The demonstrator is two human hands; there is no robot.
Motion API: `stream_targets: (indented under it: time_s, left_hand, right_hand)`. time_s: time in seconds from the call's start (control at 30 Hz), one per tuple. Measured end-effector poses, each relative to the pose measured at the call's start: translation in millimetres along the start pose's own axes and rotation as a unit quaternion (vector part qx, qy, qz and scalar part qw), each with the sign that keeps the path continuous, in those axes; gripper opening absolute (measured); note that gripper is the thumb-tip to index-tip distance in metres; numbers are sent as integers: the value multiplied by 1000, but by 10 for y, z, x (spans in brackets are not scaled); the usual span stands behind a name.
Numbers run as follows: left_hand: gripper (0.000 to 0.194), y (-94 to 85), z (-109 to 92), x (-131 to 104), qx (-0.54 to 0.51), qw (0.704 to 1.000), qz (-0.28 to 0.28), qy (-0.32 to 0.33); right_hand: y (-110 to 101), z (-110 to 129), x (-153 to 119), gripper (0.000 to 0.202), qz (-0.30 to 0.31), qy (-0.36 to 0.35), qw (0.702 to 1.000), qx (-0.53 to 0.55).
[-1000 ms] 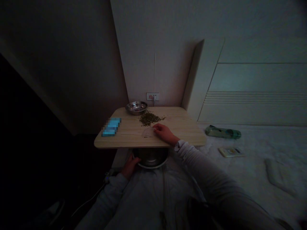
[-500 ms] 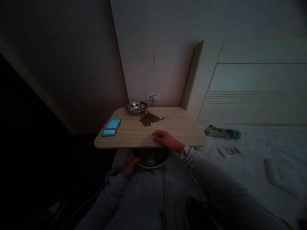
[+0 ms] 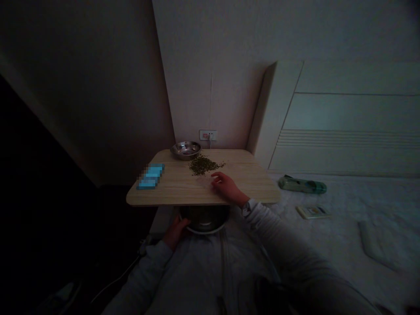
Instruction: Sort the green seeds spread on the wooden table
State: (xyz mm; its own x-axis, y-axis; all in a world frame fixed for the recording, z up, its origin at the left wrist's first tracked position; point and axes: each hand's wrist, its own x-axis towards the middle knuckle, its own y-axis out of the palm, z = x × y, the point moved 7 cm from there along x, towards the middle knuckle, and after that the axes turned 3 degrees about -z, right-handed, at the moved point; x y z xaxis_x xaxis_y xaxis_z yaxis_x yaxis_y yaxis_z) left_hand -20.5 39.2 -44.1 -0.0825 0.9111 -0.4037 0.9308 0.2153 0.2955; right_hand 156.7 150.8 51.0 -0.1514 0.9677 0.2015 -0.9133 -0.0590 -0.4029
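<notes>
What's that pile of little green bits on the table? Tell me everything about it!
The pile of little green bits is a loose heap of tiny dark green grains, maybe beans or seeds; it is too dim to tell. It lies on the wooden table, near its far edge, with a few strays to the right. A shiny metal bowl sits just behind it. The right hand rests close in front, not touching.

A blue packet (image 3: 150, 176) lies on the table; a green bottle (image 3: 302, 184) lies on the bed.

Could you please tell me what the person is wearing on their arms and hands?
Both arms are covered to the wrist by long, light grey sleeves. The left hand and right hand are bare, without gloves. The dim light hides any markings.
</notes>
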Motion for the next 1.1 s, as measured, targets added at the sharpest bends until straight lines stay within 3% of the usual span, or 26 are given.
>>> stream_targets:
  time_s: [0.17,0.47,0.8,0.97,1.1]
  left_hand:
    - [51,17,-26,-47,8,1000,-10,-12]
    - [45,31,4,-25,-8,1000,-1,-10]
    - [39,30,6,-39,-14,1000,-7,-18]
    - [33,69,-11,-70,-9,1000,-3,-21]
    - [38,116,-21,-70,3,1000,4,-19]
  right_hand:
    - [40,71,-5,24,-24,-18,990,-140]
    - [-603,-270,160,23,-104,29,975,-192]
    - [-997,-470,529,17,-144,50,959,-240]
    - [-1003,-337,577,13,-147,45,956,-250]
    - [-727,-49,599,13,-105,-33,955,-277]
